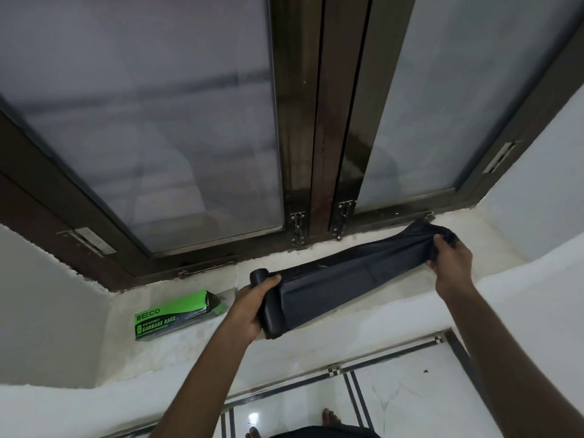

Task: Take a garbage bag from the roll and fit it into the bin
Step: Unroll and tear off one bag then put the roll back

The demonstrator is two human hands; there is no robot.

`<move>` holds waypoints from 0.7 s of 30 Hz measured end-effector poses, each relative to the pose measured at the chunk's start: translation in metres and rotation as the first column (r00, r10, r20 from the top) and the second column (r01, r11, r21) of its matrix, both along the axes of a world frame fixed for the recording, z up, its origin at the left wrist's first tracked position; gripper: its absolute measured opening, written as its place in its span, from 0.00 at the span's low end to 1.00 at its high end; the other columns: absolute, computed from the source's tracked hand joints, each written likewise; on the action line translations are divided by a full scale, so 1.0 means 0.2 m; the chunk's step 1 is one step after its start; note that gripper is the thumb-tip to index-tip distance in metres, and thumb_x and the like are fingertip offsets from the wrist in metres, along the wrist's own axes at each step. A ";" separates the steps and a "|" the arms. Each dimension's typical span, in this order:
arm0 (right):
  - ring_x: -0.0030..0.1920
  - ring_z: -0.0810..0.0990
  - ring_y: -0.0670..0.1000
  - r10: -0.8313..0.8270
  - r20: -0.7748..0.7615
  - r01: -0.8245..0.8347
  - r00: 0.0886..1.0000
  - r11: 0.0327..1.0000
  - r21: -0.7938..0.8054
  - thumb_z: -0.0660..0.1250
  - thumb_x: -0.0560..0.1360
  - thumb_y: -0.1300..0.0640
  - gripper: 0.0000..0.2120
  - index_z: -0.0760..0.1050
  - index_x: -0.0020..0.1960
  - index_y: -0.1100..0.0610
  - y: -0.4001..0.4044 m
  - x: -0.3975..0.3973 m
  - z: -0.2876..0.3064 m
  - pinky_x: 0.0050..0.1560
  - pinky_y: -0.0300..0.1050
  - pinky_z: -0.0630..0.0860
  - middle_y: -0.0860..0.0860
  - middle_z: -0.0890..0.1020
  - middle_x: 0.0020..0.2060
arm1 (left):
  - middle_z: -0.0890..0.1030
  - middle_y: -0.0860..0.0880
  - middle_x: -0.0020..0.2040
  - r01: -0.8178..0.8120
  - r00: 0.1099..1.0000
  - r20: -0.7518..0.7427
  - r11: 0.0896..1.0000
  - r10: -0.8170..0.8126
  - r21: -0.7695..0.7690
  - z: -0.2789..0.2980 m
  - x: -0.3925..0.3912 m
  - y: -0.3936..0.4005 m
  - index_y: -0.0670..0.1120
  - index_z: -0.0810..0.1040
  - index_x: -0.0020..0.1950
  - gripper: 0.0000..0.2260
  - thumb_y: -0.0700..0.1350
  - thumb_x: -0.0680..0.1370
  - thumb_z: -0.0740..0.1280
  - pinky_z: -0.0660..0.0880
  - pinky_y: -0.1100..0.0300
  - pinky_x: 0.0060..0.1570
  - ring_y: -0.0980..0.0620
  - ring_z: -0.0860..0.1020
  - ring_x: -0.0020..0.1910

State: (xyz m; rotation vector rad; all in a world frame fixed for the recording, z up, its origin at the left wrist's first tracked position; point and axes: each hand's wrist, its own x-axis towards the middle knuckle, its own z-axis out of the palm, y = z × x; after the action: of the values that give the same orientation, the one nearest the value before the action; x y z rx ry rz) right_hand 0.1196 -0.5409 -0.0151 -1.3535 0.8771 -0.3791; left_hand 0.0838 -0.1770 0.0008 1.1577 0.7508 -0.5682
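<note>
A roll of black garbage bags [268, 306] is held over the white window sill [373, 311] by my left hand [249, 308], which wraps around its middle. One black bag [357, 270] is unrolled from it and stretches up to the right. My right hand [450, 259] pinches the bunched far end of that bag near the window frame. The bag is still joined to the roll. No bin is in view.
A green and black garbage bag box [175, 314] lies open on the sill to the left of the roll. Behind the sill stands a dark-framed frosted window [316, 153]. Below are a white tiled floor [410, 396] and bare toes [328, 417].
</note>
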 end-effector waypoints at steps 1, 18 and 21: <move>0.57 0.78 0.56 -0.020 -0.048 0.017 0.999 0.997 -0.077 0.65 0.80 0.59 0.14 0.75 0.65 0.60 -0.02 0.01 -0.01 0.49 0.47 0.77 0.57 0.80 0.58 | 0.84 0.40 0.53 -0.001 1.000 -0.010 1.000 0.001 -0.003 0.00 0.00 -0.01 0.43 0.78 0.58 0.17 0.47 0.73 0.76 0.78 0.53 0.38 0.41 0.82 0.50; 0.47 0.79 0.42 0.844 -0.351 -0.827 0.406 0.176 -0.534 0.69 0.77 0.45 0.10 0.80 0.53 0.49 0.72 -0.05 -0.06 0.49 0.41 0.74 0.43 0.82 0.44 | 0.84 0.38 0.54 0.079 0.994 0.074 0.996 -0.075 -0.041 0.03 0.00 -0.14 0.40 0.79 0.60 0.16 0.44 0.74 0.74 0.80 0.54 0.41 0.41 0.83 0.47; 0.35 0.75 0.43 0.844 -0.365 -0.826 0.393 0.149 -0.544 0.73 0.74 0.46 0.12 0.77 0.38 0.52 0.65 -0.02 -0.03 0.38 0.41 0.69 0.46 0.78 0.32 | 0.85 0.39 0.52 0.075 0.996 0.057 0.996 -0.073 -0.040 0.01 0.00 -0.11 0.41 0.80 0.58 0.14 0.45 0.75 0.73 0.81 0.55 0.40 0.41 0.83 0.47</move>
State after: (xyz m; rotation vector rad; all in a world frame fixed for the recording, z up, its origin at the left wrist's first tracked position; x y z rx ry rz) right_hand 0.1157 -0.4108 -0.0206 -2.2892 -0.2625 0.2537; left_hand 0.0834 -0.1992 0.0036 1.1613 0.6476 -0.6082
